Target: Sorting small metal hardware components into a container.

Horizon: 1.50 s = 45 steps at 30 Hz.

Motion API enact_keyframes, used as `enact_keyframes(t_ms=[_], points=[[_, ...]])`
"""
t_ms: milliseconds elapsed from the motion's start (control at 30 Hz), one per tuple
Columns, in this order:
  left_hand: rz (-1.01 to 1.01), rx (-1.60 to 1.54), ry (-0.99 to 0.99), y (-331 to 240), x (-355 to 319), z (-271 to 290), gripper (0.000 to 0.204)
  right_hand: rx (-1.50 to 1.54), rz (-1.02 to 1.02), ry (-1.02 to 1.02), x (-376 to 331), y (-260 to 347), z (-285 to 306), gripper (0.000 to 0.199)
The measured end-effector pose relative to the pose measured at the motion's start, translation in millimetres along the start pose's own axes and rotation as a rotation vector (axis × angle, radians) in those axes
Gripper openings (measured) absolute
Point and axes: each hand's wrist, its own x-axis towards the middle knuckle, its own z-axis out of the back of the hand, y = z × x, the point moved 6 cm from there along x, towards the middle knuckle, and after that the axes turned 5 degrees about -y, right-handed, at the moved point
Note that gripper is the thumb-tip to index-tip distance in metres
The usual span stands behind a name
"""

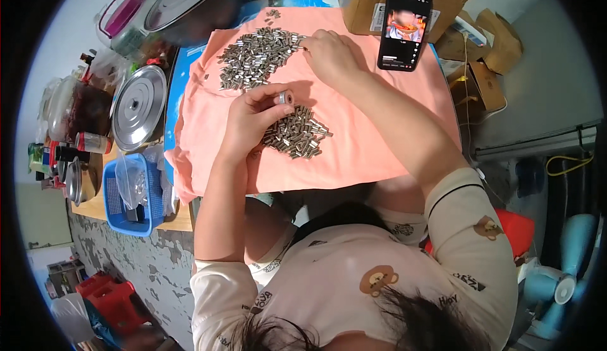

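Note:
My left hand (pixel 256 114) is closed around a short silver metal sleeve (pixel 286 98) with a brownish core, held between thumb and fingers. Just below it, a smaller heap of little metal cylinders (pixel 297 135) lies on a pink cloth (pixel 386 142). Farther back spreads a larger heap of the same kind of cylinders (pixel 256 57). At this heap's right edge is my right hand (pixel 330 59), its fingers bent and drawn together; whatever is between the fingertips is too small to make out. A few loose pieces (pixel 272 14) sit beyond the large heap.
A phone (pixel 405 29) stands upright against a cardboard box (pixel 360 3) at the back right. Left of the table are a lidded pot (pixel 202 10), a round metal lid (pixel 139 108), jars and a blue basket (pixel 152 215). A blue fan (pixel 563 288) is at the lower right.

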Motion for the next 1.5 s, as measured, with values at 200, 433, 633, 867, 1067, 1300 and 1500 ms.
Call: enact_keyframes(t_ms=[200,433,633,867,1067,1300,1500], points=[[-0.007,-0.004,0.004,0.2,-1.9,2.6,0.028,-0.018,0.071,0.091,-4.0,5.5,-1.5,0.012],[-0.023,0.040,0.006,0.1,1.8,3.9,0.029,0.134,-0.109,0.041,-5.7,-7.2,11.2,0.012],[-0.051,-0.004,-0.069,0.0,1.5,12.0,0.030,0.919,-0.308,0.371,-31.5,29.8,14.8,0.009],[-0.049,0.009,-0.051,2.6,3.0,14.0,0.032,1.012,-0.281,0.468,-40.4,44.9,11.5,0.005],[-0.002,0.063,-0.077,1.4,-0.2,9.1,0.030,0.475,0.033,0.197,-36.7,64.1,38.5,0.007],[-0.011,0.142,-0.052,-3.0,-2.1,6.0,0.030,0.564,-0.015,0.270,-38.2,58.9,34.3,0.009],[-0.006,0.118,-0.045,-0.2,-1.9,10.7,0.031,0.858,-0.134,0.361,-36.9,54.0,25.6,0.005]])
